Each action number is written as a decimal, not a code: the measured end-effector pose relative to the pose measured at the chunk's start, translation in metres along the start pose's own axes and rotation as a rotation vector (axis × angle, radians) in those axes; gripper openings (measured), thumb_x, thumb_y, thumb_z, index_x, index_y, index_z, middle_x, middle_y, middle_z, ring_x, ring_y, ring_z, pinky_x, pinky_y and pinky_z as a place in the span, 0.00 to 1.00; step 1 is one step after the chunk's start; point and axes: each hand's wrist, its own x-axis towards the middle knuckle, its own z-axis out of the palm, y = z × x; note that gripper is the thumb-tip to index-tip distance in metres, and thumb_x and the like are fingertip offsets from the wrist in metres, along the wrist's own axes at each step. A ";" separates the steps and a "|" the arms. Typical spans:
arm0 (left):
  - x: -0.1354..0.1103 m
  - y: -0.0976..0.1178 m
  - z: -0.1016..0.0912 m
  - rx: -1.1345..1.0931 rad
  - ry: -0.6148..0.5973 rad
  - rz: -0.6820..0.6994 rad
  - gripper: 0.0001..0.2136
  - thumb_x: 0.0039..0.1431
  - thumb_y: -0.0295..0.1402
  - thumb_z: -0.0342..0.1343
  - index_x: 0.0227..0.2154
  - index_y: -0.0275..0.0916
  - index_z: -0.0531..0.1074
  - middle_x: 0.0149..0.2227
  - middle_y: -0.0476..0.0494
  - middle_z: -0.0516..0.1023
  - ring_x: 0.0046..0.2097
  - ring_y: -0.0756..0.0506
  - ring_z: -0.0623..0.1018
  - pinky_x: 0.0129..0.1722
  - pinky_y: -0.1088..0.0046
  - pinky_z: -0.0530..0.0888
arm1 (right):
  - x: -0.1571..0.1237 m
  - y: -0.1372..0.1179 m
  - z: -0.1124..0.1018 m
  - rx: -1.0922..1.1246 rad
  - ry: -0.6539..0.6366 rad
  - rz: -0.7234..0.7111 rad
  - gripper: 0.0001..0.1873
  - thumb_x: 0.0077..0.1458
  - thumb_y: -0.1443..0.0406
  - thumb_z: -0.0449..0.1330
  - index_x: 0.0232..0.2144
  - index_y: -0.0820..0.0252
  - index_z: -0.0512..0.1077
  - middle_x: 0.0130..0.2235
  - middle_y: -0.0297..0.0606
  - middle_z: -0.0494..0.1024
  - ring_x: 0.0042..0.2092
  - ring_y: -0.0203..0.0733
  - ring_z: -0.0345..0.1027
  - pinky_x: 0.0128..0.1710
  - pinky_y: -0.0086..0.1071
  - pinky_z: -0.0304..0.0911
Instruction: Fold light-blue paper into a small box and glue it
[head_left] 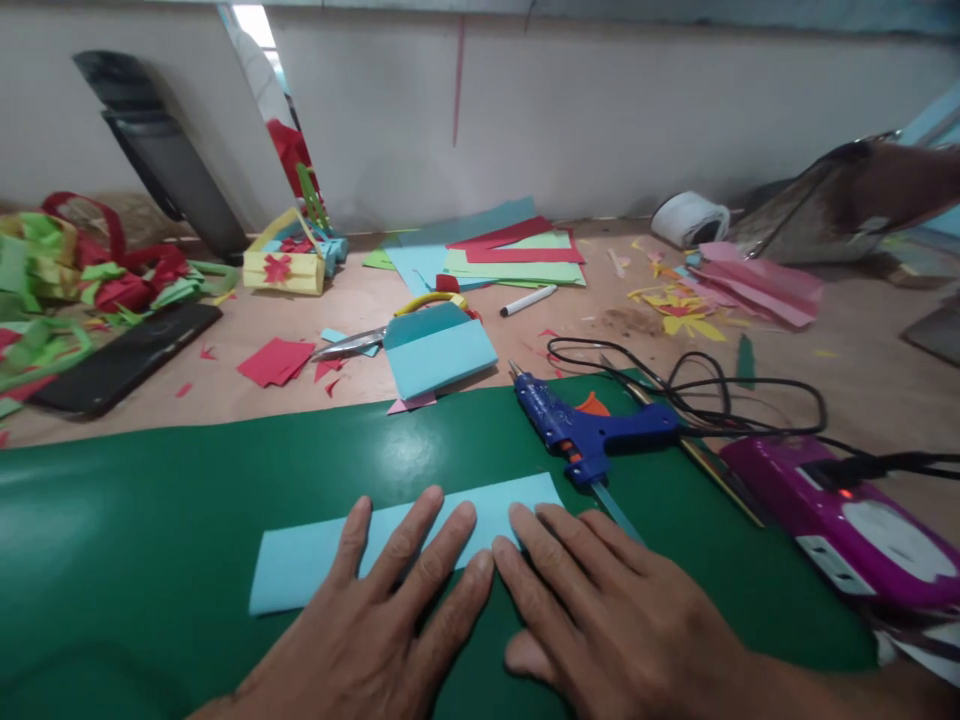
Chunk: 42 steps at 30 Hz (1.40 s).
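Note:
A long strip of light blue paper [292, 565], which looks folded, lies flat on a green mat [187, 510]. My left hand [390, 610] rests on its middle with the fingers spread, pressing down. Over the right part of the strip lies my right hand [600, 590], palm down and fingers stretched out, its fingertips near the left thumb. Both hands cover part of the strip's lower edge. Just beyond my right hand is a blue glue gun [570, 425] with a glue stick poking out of its back.
Behind the mat are a folded blue paper piece [439, 350], scissors [352, 343], red paper squares [276, 361], a marker [529, 300] and a yellow paper bag [283, 272]. A phone [127, 360] lies left. A purple power strip [847, 530] and black cable [750, 380] occupy the right.

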 end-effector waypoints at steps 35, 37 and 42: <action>-0.100 0.000 -0.005 0.258 0.114 -0.387 0.43 0.52 0.60 0.39 0.61 0.29 0.48 0.61 0.31 0.57 0.61 0.35 0.56 0.56 0.58 0.59 | 0.000 0.008 0.013 0.031 0.041 -0.075 0.22 0.64 0.60 0.41 0.40 0.66 0.72 0.45 0.45 0.77 0.47 0.47 0.68 0.45 0.41 0.60; -0.100 0.000 -0.013 0.307 0.066 -0.419 0.37 0.55 0.56 0.43 0.59 0.30 0.54 0.60 0.31 0.59 0.61 0.34 0.58 0.57 0.55 0.54 | 0.003 0.009 0.011 0.045 0.037 -0.058 0.22 0.64 0.59 0.42 0.39 0.66 0.72 0.44 0.45 0.77 0.46 0.46 0.68 0.45 0.41 0.60; -0.057 -0.003 -0.034 0.161 0.045 -0.261 0.27 0.59 0.49 0.44 0.55 0.36 0.61 0.53 0.36 0.69 0.52 0.36 0.67 0.52 0.53 0.58 | 0.014 0.010 0.007 0.117 -0.053 -0.111 0.17 0.60 0.57 0.49 0.42 0.63 0.70 0.40 0.43 0.75 0.40 0.46 0.67 0.42 0.43 0.59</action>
